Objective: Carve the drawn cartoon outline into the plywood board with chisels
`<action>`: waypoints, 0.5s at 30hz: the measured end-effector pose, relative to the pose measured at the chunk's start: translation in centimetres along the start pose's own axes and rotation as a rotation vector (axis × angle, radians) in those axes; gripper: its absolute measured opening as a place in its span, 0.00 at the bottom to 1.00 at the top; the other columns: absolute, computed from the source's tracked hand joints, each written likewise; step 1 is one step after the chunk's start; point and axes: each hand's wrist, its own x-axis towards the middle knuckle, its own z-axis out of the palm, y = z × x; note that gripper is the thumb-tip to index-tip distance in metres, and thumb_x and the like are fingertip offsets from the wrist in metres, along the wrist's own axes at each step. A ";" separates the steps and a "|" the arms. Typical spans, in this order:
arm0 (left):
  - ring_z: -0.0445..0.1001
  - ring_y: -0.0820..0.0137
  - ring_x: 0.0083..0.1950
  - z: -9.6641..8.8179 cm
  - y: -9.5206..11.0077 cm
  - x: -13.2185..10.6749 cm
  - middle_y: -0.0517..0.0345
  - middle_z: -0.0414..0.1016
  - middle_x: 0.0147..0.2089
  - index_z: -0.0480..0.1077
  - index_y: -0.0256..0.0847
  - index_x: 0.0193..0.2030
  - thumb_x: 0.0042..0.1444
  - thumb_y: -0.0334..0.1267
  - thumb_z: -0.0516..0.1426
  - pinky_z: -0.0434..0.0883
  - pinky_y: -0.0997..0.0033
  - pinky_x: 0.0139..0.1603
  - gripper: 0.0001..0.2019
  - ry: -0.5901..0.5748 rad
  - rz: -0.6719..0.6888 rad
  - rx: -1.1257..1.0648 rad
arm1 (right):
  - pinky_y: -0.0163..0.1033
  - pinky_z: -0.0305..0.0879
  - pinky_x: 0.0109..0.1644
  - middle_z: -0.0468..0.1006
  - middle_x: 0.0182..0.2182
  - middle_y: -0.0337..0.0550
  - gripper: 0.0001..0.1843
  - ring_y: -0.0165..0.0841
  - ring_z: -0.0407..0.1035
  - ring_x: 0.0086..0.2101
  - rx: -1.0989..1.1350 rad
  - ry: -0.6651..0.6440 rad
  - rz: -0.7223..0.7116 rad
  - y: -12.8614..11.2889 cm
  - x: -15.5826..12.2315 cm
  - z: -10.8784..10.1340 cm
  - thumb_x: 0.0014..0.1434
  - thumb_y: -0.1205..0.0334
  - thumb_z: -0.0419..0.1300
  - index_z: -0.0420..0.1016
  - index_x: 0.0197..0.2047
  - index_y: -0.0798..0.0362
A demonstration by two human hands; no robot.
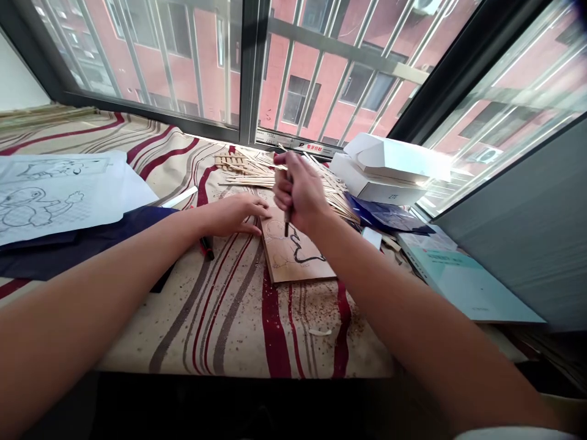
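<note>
My left hand [236,215] lies flat with its fingertips on the left edge of a thin wooden board [298,260], holding nothing. Dark curved lines and fainter outlines are drawn on the board. My right hand [298,192] is raised above the board's far end, shut on a slim dark tool [287,228], perhaps a pen or carving tool; its tip points down, just above the board. A pile of flat wooden sticks [243,174] lies beyond both hands, partly hidden by my right hand. A black-and-red marker [206,247] lies near my left wrist.
Sheets with cartoon line drawings [50,198] lie on dark blue paper [77,247] at left. White boxes [380,171] and a pale teal book [463,284] stand at right. Wood shavings dot the striped cloth [238,330]. A barred window [247,73] runs along the far edge.
</note>
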 end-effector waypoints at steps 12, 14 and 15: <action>0.77 0.59 0.62 -0.2 0.3 -0.2 0.48 0.81 0.60 0.77 0.40 0.56 0.68 0.44 0.59 0.69 0.65 0.68 0.15 -0.111 -0.047 -0.006 | 0.31 0.45 0.17 0.51 0.19 0.23 0.06 0.24 0.44 0.16 0.078 0.048 -0.071 5.4 0.9 1.2 0.76 0.54 0.56 0.67 0.45 0.44; 0.76 0.56 0.62 -0.2 0.4 -0.1 0.45 0.81 0.59 0.76 0.38 0.57 0.67 0.45 0.60 0.68 0.62 0.68 0.17 -0.112 -0.046 0.000 | 0.32 0.46 0.17 0.51 0.19 0.25 0.06 0.25 0.44 0.16 0.062 0.064 -0.112 5.9 1.1 1.1 0.74 0.52 0.57 0.67 0.46 0.44; 0.76 0.55 0.62 -0.2 0.4 -0.1 0.44 0.81 0.58 0.76 0.38 0.57 0.67 0.45 0.60 0.68 0.61 0.68 0.17 -0.114 -0.044 0.000 | 0.32 0.46 0.17 0.51 0.20 0.25 0.07 0.25 0.45 0.17 0.051 0.067 -0.131 6.1 1.2 1.1 0.74 0.51 0.58 0.67 0.47 0.43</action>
